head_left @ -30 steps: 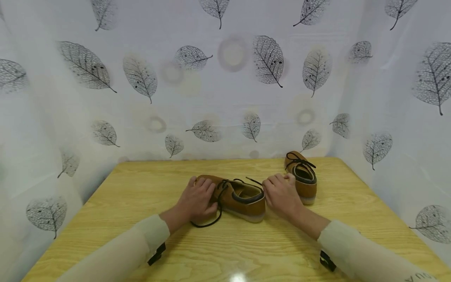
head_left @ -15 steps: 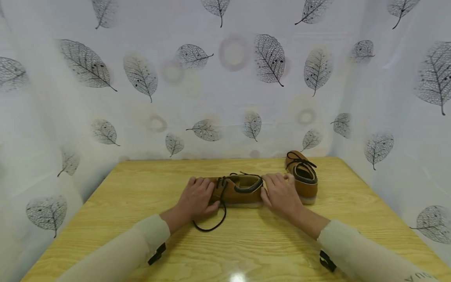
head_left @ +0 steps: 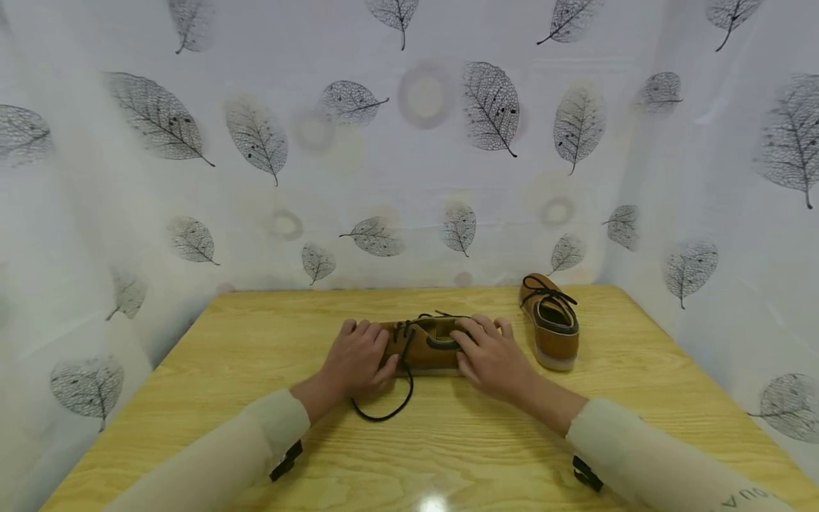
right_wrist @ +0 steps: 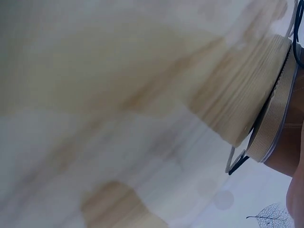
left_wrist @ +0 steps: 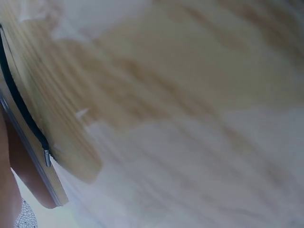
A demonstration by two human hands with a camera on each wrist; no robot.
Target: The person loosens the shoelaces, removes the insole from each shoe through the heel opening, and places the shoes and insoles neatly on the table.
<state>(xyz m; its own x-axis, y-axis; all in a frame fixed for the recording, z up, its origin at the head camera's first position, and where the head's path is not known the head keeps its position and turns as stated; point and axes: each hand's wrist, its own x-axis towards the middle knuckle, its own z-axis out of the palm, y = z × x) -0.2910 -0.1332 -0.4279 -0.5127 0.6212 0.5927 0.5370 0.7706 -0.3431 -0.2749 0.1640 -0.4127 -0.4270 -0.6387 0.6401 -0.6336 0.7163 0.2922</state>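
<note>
- Brown leather lace-up shoe (head_left: 419,355): lies crosswise on the yellow wood-grain table (head_left: 429,451), no longer slanted.
- Left hand (head_left: 360,357): fingers clamped over its toe.
- Right hand (head_left: 491,357): shifted inward, fingers gripping, hiding its heel.
- Matching bow-tied shoe (head_left: 555,345): behind, right.

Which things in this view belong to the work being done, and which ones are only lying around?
Part of the work:
shoe, being held
loose lace, in front of it
left hand, on the toe
right hand, at the heel end

Only around:
other shoe, lace tied, untouched, perhaps its pair
table
curtain, behind
</note>
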